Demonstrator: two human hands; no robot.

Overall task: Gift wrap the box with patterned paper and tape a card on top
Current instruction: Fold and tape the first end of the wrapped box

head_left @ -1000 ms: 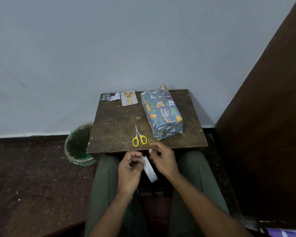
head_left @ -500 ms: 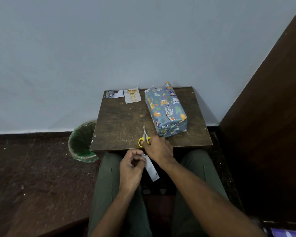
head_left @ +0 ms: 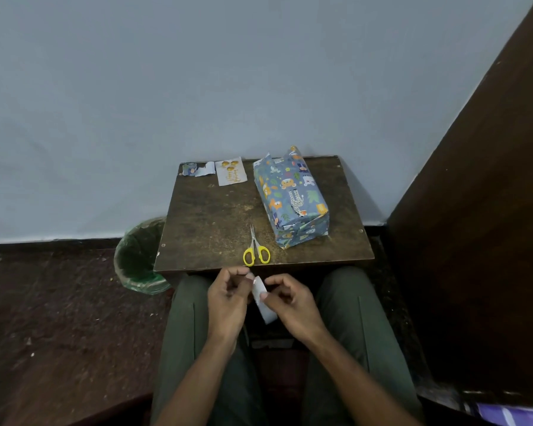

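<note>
A box wrapped in blue animal-patterned paper (head_left: 290,198) lies on the right half of a small brown table (head_left: 216,216), its far end flap sticking up. A white card with gold print (head_left: 230,175) lies flat at the table's back edge. Yellow-handled scissors (head_left: 255,249) rest near the front edge. Below that edge, over my lap, my left hand (head_left: 226,298) and my right hand (head_left: 290,301) both pinch a white strip of tape (head_left: 263,302) between them.
A paper scrap (head_left: 197,169) lies at the table's back left corner. A bin with a green liner (head_left: 139,256) stands on the floor left of the table. A dark wooden panel (head_left: 474,210) rises on the right. A pale wall is behind.
My right hand reached to the scissors half a second ago and has come back to the strip. The scissors lie on the table in about the same place. My left hand kept hold of the strip.
</note>
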